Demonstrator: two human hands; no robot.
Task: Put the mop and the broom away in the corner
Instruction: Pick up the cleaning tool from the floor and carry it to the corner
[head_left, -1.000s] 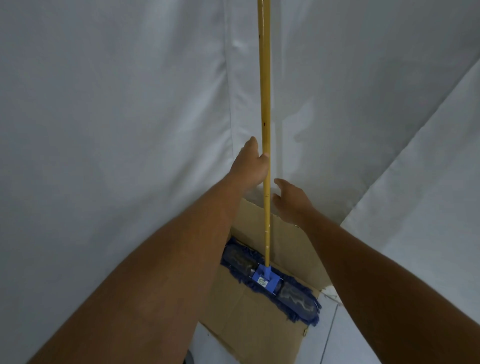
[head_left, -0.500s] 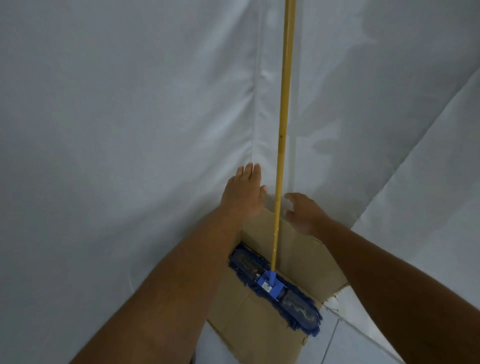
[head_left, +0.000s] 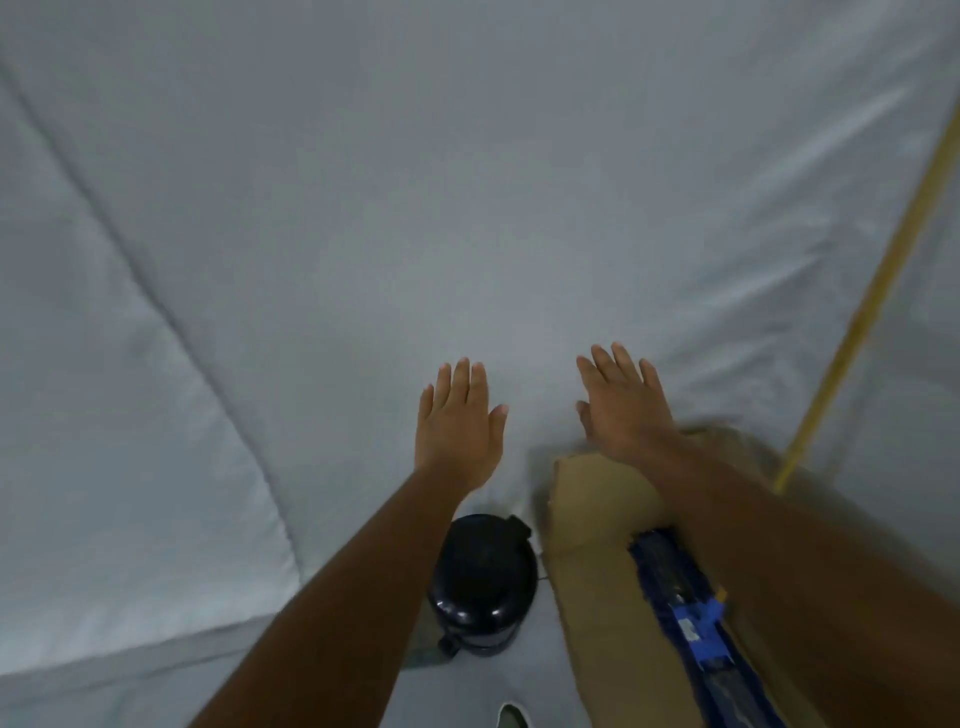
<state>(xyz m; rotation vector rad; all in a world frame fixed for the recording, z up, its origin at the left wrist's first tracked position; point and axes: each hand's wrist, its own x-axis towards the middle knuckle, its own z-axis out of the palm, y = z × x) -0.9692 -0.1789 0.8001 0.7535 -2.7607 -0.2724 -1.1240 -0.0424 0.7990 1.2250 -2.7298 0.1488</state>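
While its blue, fringed flat head (head_left: 691, 618) lies on a sheet of brown cardboard (head_left: 587, 525) at the lower right of the frame, the mop's yellow wooden handle (head_left: 872, 291) rises slanting along the right edge, leaning toward the pale grey fabric wall (head_left: 363, 208) behind it. Neither hand touches it. Near the centre of the frame, the right hand (head_left: 623, 402) is spread flat with fingers extended and empty, its forearm crossing over the mop head. Just left of it, the left hand (head_left: 457, 421) is likewise splayed and holds nothing. Below the left wrist, a glossy black round lidded bin (head_left: 483, 582) stands on the floor beside the cardboard's left edge.
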